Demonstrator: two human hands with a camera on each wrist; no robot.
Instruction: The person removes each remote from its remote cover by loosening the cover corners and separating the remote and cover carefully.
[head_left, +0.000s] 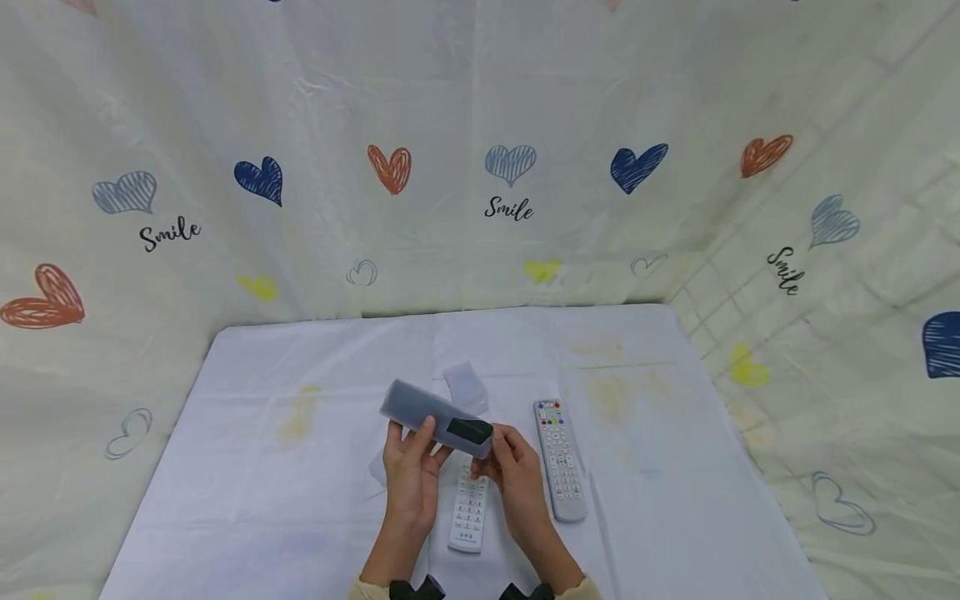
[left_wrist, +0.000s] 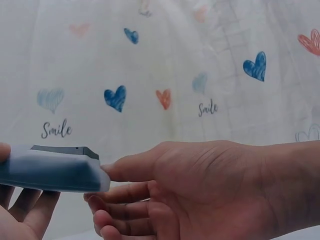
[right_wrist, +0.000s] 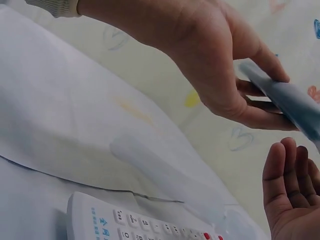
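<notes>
A blue-grey remote control in a translucent sleeve hangs tilted over the table, a dark glossy panel near its right end. My left hand grips it, thumb on top and fingers beneath, as the left wrist view shows at the left edge. At its right end my right hand pinches the corner of the sleeve, its thumb tip against the end and the other fingers loosely curled below. Under the hands lies a slim white remote, its upper end partly covered. A larger light-grey remote lies to the right.
Behind the held remote lies a clear plastic sleeve. Another translucent piece shows partly beside my left hand. White cloth covers the table, with a heart-printed curtain around the back and sides.
</notes>
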